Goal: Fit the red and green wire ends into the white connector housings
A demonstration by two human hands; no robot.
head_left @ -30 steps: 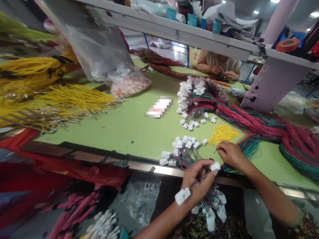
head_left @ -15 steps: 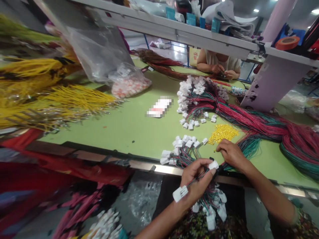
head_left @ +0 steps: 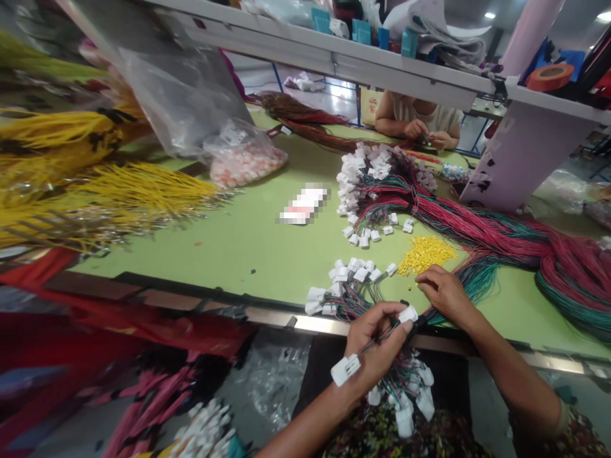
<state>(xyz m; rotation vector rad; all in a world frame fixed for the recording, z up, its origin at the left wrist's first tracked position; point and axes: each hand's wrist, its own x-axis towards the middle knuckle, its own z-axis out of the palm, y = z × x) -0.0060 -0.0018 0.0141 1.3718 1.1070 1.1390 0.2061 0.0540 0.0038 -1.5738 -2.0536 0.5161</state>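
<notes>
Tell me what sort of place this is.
Probably a wire harness workshop: bundles of red and green wires, white connectors heaped on a long green table, and a co-worker working opposite.

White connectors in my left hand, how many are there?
2. One white connector sits below the left hand, the other at its fingertips, joined by thin wires. Another could be hidden inside the grip.

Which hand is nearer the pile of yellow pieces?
Right. The right hand lies just below the yellow pile; the left hand is farther off, past the table edge, holding white plugs.
</notes>
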